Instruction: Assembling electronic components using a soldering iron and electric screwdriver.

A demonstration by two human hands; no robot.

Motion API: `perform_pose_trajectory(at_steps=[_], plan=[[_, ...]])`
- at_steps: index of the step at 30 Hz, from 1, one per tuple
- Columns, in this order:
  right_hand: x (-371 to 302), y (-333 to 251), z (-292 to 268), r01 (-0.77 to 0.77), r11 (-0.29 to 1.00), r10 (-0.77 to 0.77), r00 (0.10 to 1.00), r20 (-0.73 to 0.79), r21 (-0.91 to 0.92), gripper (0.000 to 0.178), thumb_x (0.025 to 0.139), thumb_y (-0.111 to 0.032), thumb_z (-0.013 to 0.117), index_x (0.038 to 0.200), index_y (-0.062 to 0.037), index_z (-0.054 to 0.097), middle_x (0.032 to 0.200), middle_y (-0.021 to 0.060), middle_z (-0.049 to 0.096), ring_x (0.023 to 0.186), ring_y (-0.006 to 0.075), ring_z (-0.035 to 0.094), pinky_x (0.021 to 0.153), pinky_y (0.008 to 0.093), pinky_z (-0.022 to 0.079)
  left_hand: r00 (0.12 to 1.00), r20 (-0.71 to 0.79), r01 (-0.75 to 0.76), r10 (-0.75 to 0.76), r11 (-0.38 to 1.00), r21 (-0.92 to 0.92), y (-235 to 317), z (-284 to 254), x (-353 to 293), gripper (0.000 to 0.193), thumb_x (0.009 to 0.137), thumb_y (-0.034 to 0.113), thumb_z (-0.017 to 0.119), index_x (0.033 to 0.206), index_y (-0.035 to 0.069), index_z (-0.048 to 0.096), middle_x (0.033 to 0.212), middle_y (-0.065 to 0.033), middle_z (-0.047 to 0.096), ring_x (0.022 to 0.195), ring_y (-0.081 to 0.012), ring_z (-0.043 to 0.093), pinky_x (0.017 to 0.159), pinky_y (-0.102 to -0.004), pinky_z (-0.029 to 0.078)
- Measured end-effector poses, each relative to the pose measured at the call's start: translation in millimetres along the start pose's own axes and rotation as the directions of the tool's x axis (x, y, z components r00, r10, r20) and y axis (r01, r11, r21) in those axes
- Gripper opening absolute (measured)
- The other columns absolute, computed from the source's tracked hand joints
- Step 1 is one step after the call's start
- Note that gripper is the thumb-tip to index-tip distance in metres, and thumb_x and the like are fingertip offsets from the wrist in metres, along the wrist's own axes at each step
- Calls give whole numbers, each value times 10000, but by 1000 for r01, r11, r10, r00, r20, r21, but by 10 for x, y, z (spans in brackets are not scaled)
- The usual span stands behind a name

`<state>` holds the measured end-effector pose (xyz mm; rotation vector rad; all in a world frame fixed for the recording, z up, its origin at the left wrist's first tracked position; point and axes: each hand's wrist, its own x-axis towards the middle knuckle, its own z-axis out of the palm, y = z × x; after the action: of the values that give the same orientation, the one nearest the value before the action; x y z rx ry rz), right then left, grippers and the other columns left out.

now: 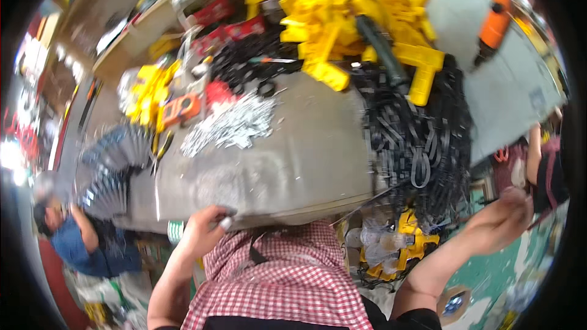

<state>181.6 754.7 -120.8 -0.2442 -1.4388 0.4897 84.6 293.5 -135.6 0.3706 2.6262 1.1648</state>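
My hands are wide apart; reaching well, I judge, means carrying my blurred right hand (516,206) clear of the one tangled heap of black plastic straps (422,140) at the grey metal-topped table's (312,165) right. My left hand (205,232) curls at the near edge, below one pile of thin silver metal strips (232,123); whether either hand grips anything, I cannot tell. I count one orange-and-black power tool (494,23); straps and strips are too many.

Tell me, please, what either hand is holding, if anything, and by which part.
It cannot be told: the left hand, near the table, shows no clear object, and the right hand is blurred.
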Motion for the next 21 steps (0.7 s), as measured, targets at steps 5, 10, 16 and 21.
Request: perform_pose_trajectory(at_steps=[5, 10, 16, 21], plan=[[-1038, -1044, 1258, -237, 944, -245, -46, 969, 227, 342, 793, -142, 649, 1108, -33, 573, 1009, 166, 610, 870, 319, 616, 770, 391, 496, 997, 44, -66, 60, 987, 148, -171, -157, -170, 203, 793, 89, 643, 981, 19, 617, 898, -165, 625, 850, -335, 606, 723, -376, 484], [-1515, -1295, 2683, -141, 927, -335, 102, 937, 347, 155, 804, -125, 590, 913, -20, 629, 905, 180, 613, 887, 367, 575, 792, 410, 469, 1000, 5, 15, -15, 999, 46, -512, -322, -293, 216, 810, 120, 631, 1006, 31, 609, 931, -164, 622, 866, -339, 606, 751, -380, 488], [-1927, -1104, 3753, 198, 949, -252, 4, 968, 246, 210, 677, -93, 643, 878, -42, 675, 915, 170, 596, 901, 346, 575, 781, 424, 461, 889, -430, -138, 156, 988, 72, -977, -840, -174, 208, 794, 82, 607, 992, 35, 562, 957, -147, 570, 856, -316, 571, 750, -364, 469], [-1871, -1247, 3660, 84, 957, -287, 142, 947, 278, 165, 734, -56, 616, 870, 37, 617, 1077, 195, 584, 1021, 361, 548, 862, 383, 443, 307, -937, 164, -164, 979, -118, -1834, -1781, -166, 189, 790, 48, 617, 974, 25, 578, 901, -103, 603, 831, -198, 601, 748, -307, 475]])
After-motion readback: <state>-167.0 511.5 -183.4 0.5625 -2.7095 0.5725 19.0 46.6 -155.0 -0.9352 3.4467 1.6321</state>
